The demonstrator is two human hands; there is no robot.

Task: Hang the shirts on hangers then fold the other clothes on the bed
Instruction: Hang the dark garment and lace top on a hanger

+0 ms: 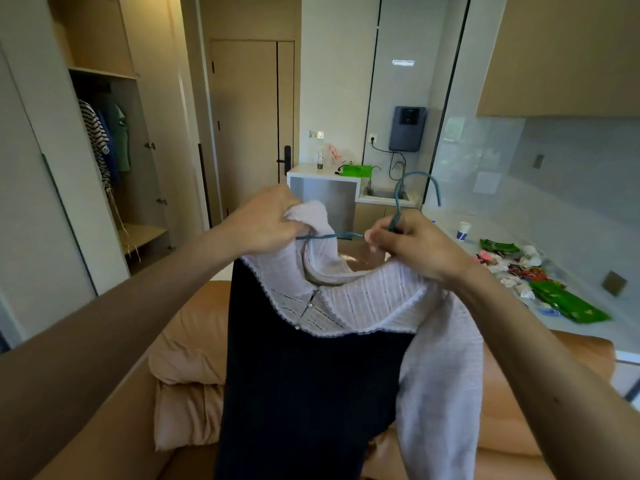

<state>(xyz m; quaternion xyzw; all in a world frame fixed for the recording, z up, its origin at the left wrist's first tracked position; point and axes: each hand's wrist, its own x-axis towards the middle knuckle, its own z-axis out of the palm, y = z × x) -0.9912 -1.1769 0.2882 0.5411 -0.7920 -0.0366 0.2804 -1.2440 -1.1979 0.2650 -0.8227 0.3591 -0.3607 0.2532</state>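
Teal hanger (394, 218) across shirt (346, 299) collar | left hand (266, 220) clutches shirt shoulder | right hand (412, 247) pinches hanger neck

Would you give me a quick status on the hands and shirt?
Left hand grips shirt shoulder. Right hand holds hanger neck. Hanger entering neckline, shirt not seated. Nothing blocking.

hands (341, 233) w/ shirt (349, 306), teal hanger (398, 216)

Single head-worn wide-angle view faces forward and slightly downward.
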